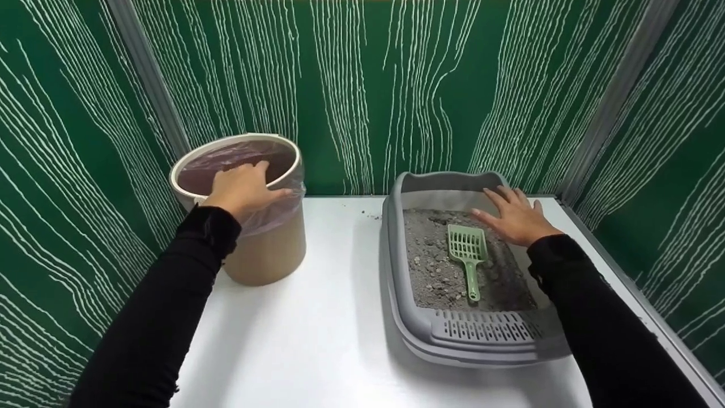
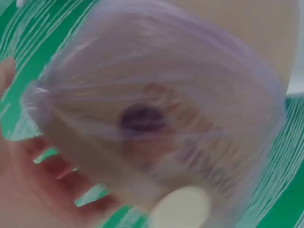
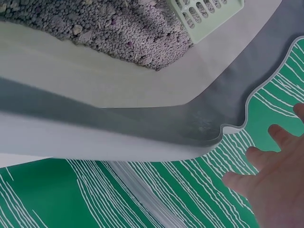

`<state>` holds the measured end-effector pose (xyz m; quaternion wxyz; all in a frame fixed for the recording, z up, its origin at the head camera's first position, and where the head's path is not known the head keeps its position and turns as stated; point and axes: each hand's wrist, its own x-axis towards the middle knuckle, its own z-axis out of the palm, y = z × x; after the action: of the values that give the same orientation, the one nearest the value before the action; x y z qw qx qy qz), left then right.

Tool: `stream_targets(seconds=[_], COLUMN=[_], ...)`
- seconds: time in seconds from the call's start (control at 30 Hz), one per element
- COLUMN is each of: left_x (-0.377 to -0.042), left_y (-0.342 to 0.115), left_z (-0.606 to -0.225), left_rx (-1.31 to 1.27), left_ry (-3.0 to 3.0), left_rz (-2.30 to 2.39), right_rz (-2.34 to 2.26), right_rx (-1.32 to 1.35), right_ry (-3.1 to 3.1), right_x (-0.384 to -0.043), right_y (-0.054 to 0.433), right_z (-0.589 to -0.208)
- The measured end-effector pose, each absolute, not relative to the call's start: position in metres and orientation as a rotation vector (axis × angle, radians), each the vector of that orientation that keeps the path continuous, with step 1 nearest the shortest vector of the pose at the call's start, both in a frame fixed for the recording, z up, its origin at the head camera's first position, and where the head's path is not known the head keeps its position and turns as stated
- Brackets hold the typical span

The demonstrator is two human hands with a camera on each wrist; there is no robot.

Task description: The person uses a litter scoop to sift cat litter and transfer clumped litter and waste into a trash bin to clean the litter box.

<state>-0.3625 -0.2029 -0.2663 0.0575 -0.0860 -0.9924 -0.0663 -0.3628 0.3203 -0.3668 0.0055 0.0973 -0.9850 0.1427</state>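
A tan trash bin (image 1: 269,258) with a cream rim stands at the left, lined with a thin purplish plastic bag (image 2: 190,61). My left hand (image 1: 242,187) is at the near side of its rim, fingers spread and thumb pointing right. At the right is a grey litter box (image 1: 403,277) holding grey clumpy litter (image 1: 430,272). A light green slotted litter scoop (image 1: 469,255) lies on the litter, its handle toward me. Over the box's right rim, my right hand (image 1: 518,221) has its fingers spread and holds nothing.
Both containers stand on a white table (image 1: 317,328). Green walls (image 1: 374,85) with wavy white lines enclose the back and sides, with grey corner posts (image 1: 617,85). A few crumbs (image 1: 371,215) lie behind, left of the litter box. Its front has a slotted grey ledge (image 1: 487,326).
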Motion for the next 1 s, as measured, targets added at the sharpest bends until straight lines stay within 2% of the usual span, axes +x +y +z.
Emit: stream_targets(seconds=[0.23,0.67,1.0], left_x=[-0.376,-0.373,-0.355], left_y=[-0.203,-0.207,-0.186], left_z=[-0.293,-0.292,-0.291], left_rx=[-0.191,-0.228,-0.302], left_ry=[-2.875,-2.924,-2.923], left_rz=[-0.203,-0.310,-0.273], right_rz=[0.434,0.448,0.463], right_rx=[0.311,0.325,0.327], right_ry=[-3.080,-3.074,-3.086], right_x=[-0.364,-0.363,-0.359], right_y=[0.317,0.315,0.319], right_z=[-0.366,-0.365,-0.367])
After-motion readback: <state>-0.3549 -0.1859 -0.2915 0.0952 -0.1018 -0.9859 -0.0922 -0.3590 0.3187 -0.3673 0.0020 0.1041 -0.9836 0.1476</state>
